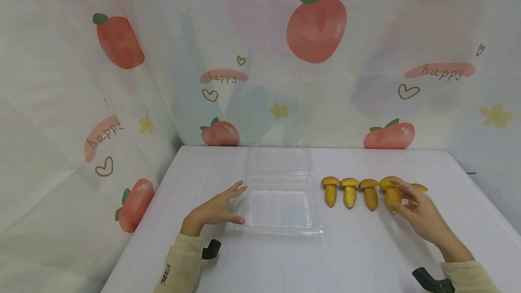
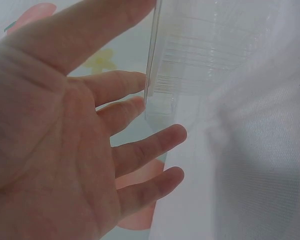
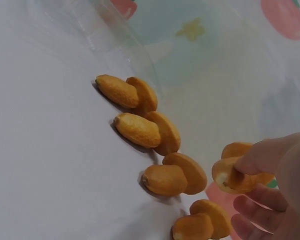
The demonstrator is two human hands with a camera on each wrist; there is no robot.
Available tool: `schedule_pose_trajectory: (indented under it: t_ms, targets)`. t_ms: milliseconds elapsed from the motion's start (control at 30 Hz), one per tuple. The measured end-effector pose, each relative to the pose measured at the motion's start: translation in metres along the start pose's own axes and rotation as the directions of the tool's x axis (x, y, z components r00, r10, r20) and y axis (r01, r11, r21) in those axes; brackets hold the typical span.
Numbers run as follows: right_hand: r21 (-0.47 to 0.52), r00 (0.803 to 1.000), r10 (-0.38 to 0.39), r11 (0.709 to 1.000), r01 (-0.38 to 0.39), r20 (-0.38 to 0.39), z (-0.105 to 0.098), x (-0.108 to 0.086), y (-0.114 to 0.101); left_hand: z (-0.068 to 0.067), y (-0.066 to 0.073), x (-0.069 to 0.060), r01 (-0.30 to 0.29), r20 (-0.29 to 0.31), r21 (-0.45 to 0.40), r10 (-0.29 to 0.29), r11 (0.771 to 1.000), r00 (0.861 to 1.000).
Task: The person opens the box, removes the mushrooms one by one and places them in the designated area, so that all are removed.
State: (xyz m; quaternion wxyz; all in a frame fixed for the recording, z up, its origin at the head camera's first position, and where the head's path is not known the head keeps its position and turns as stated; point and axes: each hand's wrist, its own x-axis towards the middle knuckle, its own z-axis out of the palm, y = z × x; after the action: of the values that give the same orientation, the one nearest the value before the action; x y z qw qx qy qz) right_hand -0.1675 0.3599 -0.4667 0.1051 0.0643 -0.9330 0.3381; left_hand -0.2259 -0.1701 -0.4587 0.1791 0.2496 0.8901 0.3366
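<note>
My right hand (image 1: pixel 419 214) pinches a yellow-brown mushroom (image 1: pixel 391 193) between thumb and fingers; the right wrist view shows this mushroom (image 3: pixel 236 172) raised off the table. To its left, three similar mushrooms stand in a row with their caps away from me: one mushroom (image 1: pixel 330 192), a second (image 1: pixel 349 193) and a third (image 1: pixel 369 195). Another mushroom (image 1: pixel 420 187) lies partly hidden behind the right hand. My left hand (image 1: pixel 213 209) is at the left side of an opened clear plastic box (image 1: pixel 281 230), fingers spread; in the left wrist view fingertips meet the box's edge (image 2: pixel 153 60).
The box's lid (image 1: pixel 278 161) lies folded back toward the rear of the white table (image 1: pixel 346 257). A fruit-printed curtain (image 1: pixel 260 35) hangs behind the table and along its left side. Black wrist mounts (image 1: pixel 211 249) show at both sleeves.
</note>
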Motion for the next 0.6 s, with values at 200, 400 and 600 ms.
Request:
schedule_pose_trajectory:
  t_ms: [200,400,600]
  targets:
    - [0.022,0.999,-0.014,1.000,0.015,-0.036,-0.003,-0.002,0.009,0.001,0.000,0.000,0.013,-0.001,-0.007,-0.013,1.000,1.000]
    - [0.068,0.998,-0.038,0.997,0.042,-0.052,-0.011,-0.003,0.018,0.001,0.000,-0.001,0.015,-0.002,-0.004,-0.015,1.000,1.000]
    - [0.051,0.998,-0.004,0.999,0.007,-0.065,-0.019,-0.003,0.025,0.000,0.002,-0.001,0.013,-0.005,-0.006,-0.013,1.000,1.000]
